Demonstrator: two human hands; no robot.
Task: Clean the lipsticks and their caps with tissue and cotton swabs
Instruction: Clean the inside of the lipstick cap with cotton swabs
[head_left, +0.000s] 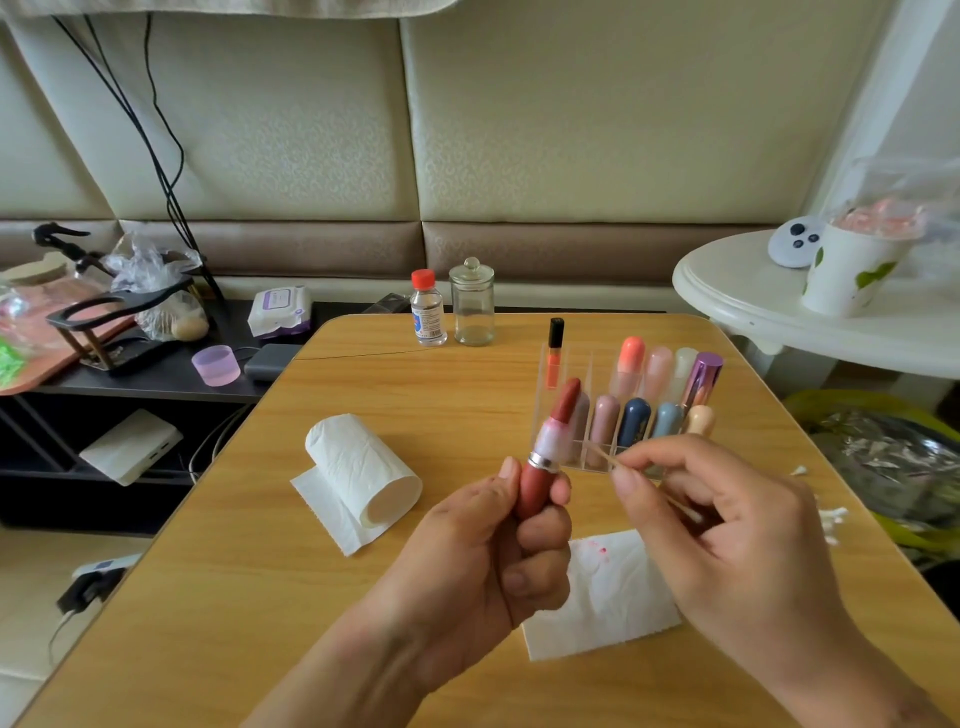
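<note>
My left hand (498, 551) grips an uncapped reddish-brown lipstick (550, 447) upright by its base, the bullet pointing up and away. My right hand (727, 525) pinches a thin wooden cotton swab (649, 488) between thumb and fingers, its far end close to the lipstick's translucent collar. Under both hands lies a flat tissue sheet (613, 603) with small pink stains. A clear organizer (587, 452) behind the hands holds several capped lipsticks (636, 421) in pastel colours. A tissue roll (363, 473) lies on its side to the left.
A wooden table (260, 571) carries a red-capped liquid bottle (428, 309) and a lidded glass jar (471, 304) at its far edge. Loose cotton swabs (831, 522) lie at the right edge. A dark cluttered shelf (156, 374) is left, a white round table (779, 312) right.
</note>
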